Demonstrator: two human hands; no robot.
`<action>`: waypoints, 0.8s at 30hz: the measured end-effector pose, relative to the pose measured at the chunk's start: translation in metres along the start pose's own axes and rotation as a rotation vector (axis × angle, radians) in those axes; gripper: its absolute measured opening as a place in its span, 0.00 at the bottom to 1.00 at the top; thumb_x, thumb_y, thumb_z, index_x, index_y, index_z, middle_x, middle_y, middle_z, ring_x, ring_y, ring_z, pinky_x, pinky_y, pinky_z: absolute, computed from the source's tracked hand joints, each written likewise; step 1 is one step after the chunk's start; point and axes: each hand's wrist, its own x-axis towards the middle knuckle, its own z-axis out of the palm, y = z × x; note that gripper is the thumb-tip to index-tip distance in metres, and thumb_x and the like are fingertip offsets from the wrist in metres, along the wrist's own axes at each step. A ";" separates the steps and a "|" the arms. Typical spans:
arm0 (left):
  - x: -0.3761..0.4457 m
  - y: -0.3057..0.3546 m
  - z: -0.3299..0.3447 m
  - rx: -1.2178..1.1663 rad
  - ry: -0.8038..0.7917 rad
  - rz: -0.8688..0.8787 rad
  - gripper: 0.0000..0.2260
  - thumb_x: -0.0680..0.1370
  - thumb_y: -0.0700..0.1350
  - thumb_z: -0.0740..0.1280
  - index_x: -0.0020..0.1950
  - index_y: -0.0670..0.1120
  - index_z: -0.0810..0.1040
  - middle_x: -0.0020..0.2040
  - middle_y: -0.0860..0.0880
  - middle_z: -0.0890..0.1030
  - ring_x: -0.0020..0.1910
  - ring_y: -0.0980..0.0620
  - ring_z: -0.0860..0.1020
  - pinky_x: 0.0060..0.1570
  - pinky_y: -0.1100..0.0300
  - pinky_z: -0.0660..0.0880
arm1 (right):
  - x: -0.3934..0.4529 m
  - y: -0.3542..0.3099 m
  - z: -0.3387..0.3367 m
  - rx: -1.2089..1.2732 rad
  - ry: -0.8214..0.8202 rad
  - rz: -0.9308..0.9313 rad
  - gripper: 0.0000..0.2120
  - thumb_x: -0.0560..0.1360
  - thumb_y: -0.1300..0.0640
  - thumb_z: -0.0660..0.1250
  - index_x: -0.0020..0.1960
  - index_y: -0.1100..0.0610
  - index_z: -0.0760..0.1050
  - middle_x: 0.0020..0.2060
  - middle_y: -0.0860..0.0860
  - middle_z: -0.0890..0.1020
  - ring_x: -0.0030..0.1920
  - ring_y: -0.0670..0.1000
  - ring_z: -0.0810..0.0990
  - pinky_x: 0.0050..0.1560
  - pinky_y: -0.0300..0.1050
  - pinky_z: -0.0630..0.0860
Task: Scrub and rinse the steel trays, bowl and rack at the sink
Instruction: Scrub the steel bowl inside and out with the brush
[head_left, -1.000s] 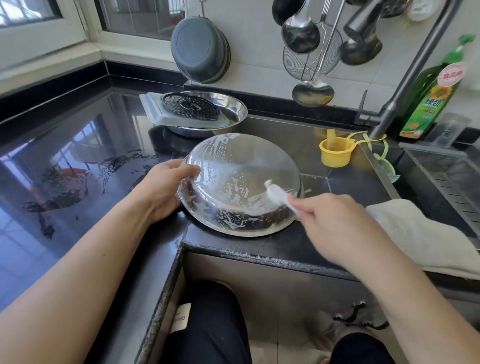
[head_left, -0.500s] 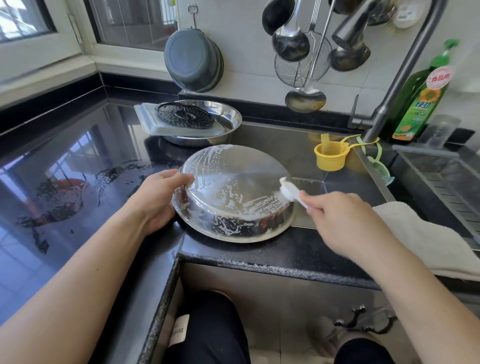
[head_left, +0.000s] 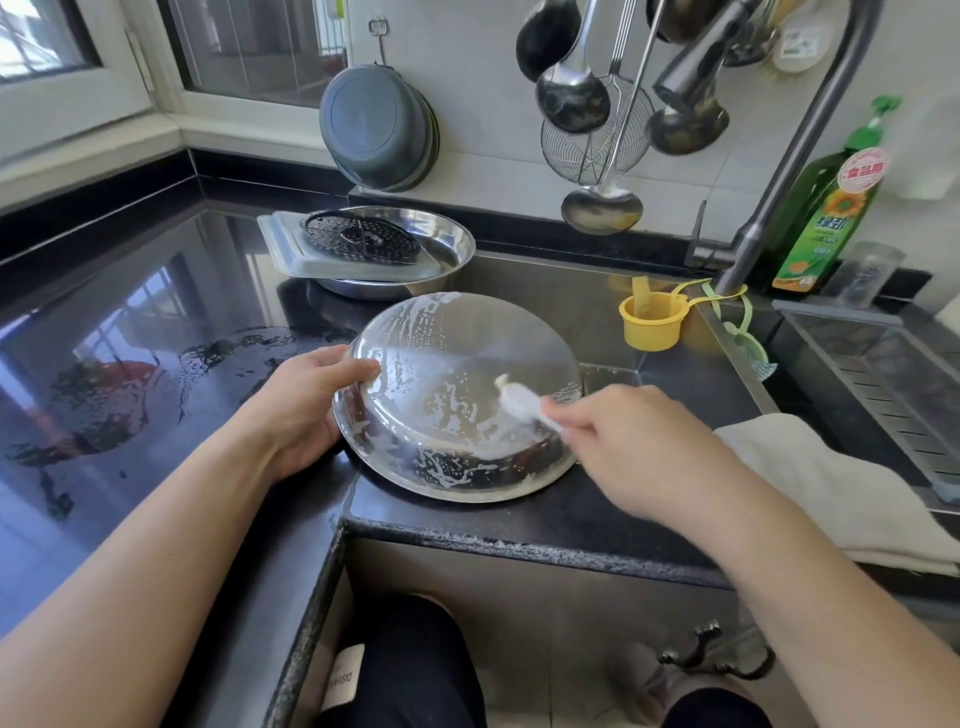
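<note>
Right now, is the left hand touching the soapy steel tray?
Touching. Head view shows the left hand gripping the upturned steel tray at its left rim.

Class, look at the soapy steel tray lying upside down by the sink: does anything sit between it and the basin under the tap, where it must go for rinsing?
Nothing visible blocks it. The steel tray already overhangs the sink basin; the yellow cup sits further back, beside the faucet, off the direct path.
</note>
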 end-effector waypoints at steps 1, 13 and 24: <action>0.000 0.000 0.000 -0.002 0.004 0.003 0.13 0.82 0.35 0.63 0.66 0.33 0.77 0.60 0.32 0.83 0.49 0.41 0.85 0.47 0.50 0.85 | 0.007 0.007 -0.003 -0.028 0.035 0.064 0.20 0.84 0.49 0.57 0.70 0.29 0.69 0.50 0.52 0.78 0.42 0.56 0.77 0.40 0.49 0.72; -0.005 0.000 0.004 -0.031 0.006 0.017 0.13 0.82 0.34 0.63 0.66 0.33 0.78 0.57 0.34 0.84 0.45 0.42 0.86 0.40 0.53 0.84 | 0.007 0.015 -0.013 -0.151 0.055 0.095 0.21 0.84 0.51 0.56 0.72 0.32 0.69 0.47 0.51 0.78 0.40 0.54 0.77 0.34 0.47 0.71; -0.003 -0.001 0.002 -0.020 0.022 0.017 0.14 0.82 0.35 0.65 0.66 0.32 0.77 0.59 0.32 0.83 0.48 0.41 0.86 0.43 0.52 0.84 | 0.007 -0.003 -0.014 -0.248 0.094 0.091 0.22 0.84 0.55 0.55 0.74 0.37 0.69 0.56 0.54 0.80 0.50 0.59 0.79 0.42 0.49 0.72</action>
